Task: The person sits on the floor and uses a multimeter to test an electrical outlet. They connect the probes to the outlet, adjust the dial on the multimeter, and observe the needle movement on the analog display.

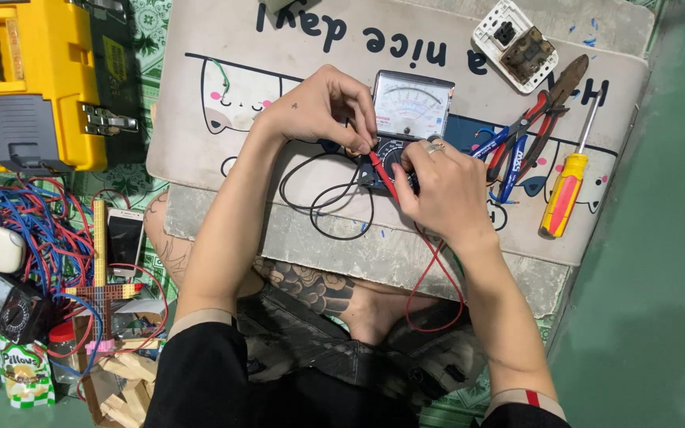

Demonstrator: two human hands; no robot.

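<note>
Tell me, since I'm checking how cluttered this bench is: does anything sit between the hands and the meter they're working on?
Nothing visible does. Both the left hand and the right hand are already on the meter, with the red probe between their fingertips. The pliers and screwdriver lie off to one side.

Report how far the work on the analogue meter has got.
Done: the blue analogue multimeter with white dial lies on the cat-print mat, black lead and red lead trailing from it. In hand: the left hand and right hand pinch the red probe at the meter's base. Left: the white wall socket lies apart, untouched.
</note>
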